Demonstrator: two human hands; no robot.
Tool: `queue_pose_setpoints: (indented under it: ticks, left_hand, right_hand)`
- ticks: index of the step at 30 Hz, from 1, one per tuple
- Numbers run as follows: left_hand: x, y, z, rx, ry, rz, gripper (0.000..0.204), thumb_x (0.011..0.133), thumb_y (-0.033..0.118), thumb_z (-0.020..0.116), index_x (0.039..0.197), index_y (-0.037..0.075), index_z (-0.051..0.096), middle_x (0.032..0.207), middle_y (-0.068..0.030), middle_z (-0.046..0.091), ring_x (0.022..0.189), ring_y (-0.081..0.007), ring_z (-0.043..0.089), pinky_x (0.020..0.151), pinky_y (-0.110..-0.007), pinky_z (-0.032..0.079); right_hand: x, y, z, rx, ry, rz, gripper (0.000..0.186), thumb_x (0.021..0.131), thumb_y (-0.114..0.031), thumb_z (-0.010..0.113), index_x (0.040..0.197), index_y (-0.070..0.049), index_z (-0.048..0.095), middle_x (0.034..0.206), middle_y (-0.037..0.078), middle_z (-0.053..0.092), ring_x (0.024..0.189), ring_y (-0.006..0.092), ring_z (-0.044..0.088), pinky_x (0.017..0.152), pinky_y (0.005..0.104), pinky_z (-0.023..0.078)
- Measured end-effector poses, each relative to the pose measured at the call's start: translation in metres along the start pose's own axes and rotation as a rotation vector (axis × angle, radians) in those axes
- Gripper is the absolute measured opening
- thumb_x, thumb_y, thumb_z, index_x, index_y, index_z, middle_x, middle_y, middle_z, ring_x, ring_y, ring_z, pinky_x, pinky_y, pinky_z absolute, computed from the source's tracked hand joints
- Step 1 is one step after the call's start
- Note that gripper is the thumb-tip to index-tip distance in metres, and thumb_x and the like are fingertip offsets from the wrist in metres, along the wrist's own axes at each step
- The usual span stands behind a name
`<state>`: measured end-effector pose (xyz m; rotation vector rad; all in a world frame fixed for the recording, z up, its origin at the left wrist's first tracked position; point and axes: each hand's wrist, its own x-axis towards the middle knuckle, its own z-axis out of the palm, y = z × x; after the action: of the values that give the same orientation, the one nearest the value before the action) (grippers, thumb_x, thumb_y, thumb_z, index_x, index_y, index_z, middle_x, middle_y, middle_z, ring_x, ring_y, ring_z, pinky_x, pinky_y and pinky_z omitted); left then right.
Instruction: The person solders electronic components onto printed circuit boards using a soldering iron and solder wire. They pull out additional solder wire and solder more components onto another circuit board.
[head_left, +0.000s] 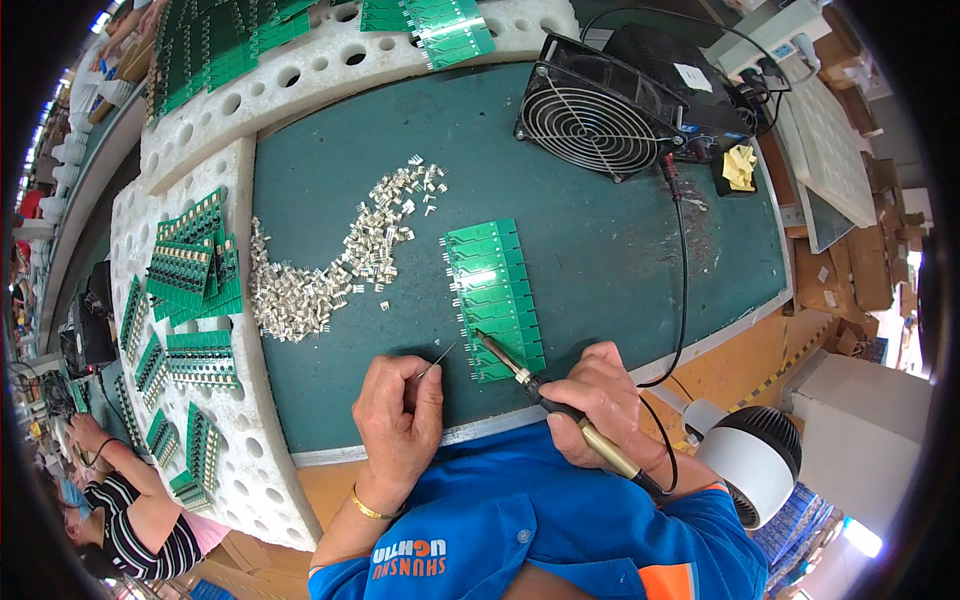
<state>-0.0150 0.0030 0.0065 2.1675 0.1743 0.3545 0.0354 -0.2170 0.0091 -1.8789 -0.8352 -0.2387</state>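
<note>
On the green mat lies a green circuit board panel [497,290], with small white connectors along its left edge. My right hand [600,398] is wrapped round a soldering iron [530,383], whose tip reaches the lower left part of the panel. Just left of the panel, my left hand [398,408] pinches a thin solder wire [446,353] between thumb and forefinger, its end pointing toward the iron's tip. Whether tip or wire touches a joint is too small to tell. A heap of loose white connectors [300,298] spreads over the mat to the left.
A black fan [592,125] stands at the back right beside a black box [655,75]. The iron's cable [684,290] runs down the right side. White foam blocks [245,440] with boards [185,265] border the left and back. Another person [130,500] sits at far left.
</note>
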Motion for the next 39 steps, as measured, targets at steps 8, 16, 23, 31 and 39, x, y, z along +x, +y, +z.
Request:
queue_pose_setpoints:
  ticks: [8,16,23,31,39]
  left_hand:
    - [-0.002,0.002,-0.002,-0.029,0.003,-0.003,0.009,0.088,0.000,0.069,0.087,0.001,0.059,0.076,-0.0083,0.054,0.055,-0.0145,0.051,0.050,-0.028,0.040]
    - [-0.006,0.000,-0.002,-0.047,0.007,-0.003,0.007,0.088,-0.002,0.067,0.089,0.001,0.060,0.079,-0.0085,0.055,0.057,-0.0153,0.052,0.052,-0.027,0.042]
    - [-0.003,0.010,0.000,-0.029,-0.043,-0.031,0.005,0.087,0.000,0.070,0.089,0.001,0.065,0.083,-0.0072,0.058,0.069,-0.0146,0.055,0.060,-0.026,0.044]
    - [-0.004,0.007,0.004,-0.013,-0.018,-0.028,0.010,0.082,-0.003,0.073,0.089,0.003,0.069,0.082,-0.0075,0.062,0.056,-0.0127,0.057,0.051,-0.026,0.046]
    - [-0.003,0.008,0.006,-0.035,-0.029,-0.018,0.011,0.082,-0.005,0.072,0.090,0.001,0.070,0.081,-0.0072,0.060,0.064,-0.0130,0.054,0.053,-0.024,0.042]
  right_hand:
    - [-0.001,-0.002,-0.005,-0.041,0.009,-0.023,0.020,0.083,-0.016,0.072,0.098,-0.003,0.067,0.065,0.003,0.059,0.054,0.0203,0.053,0.065,0.0364,0.041]
    - [-0.004,-0.003,-0.007,0.011,-0.009,-0.009,0.020,0.082,-0.014,0.071,0.098,-0.002,0.067,0.066,0.003,0.059,0.055,0.0207,0.053,0.065,0.0367,0.041]
    - [-0.009,-0.003,-0.005,0.072,-0.021,0.006,0.020,0.081,-0.012,0.070,0.098,-0.003,0.066,0.065,0.004,0.059,0.054,0.0210,0.052,0.064,0.0367,0.041]
    - [-0.010,-0.003,0.000,0.070,0.015,0.007,0.019,0.081,-0.012,0.071,0.097,-0.003,0.067,0.065,0.004,0.059,0.053,0.0213,0.052,0.063,0.0365,0.041]
    - [-0.007,-0.002,0.000,0.057,-0.002,0.007,0.020,0.080,-0.012,0.072,0.097,-0.003,0.066,0.065,0.005,0.059,0.054,0.0218,0.053,0.064,0.0368,0.042]
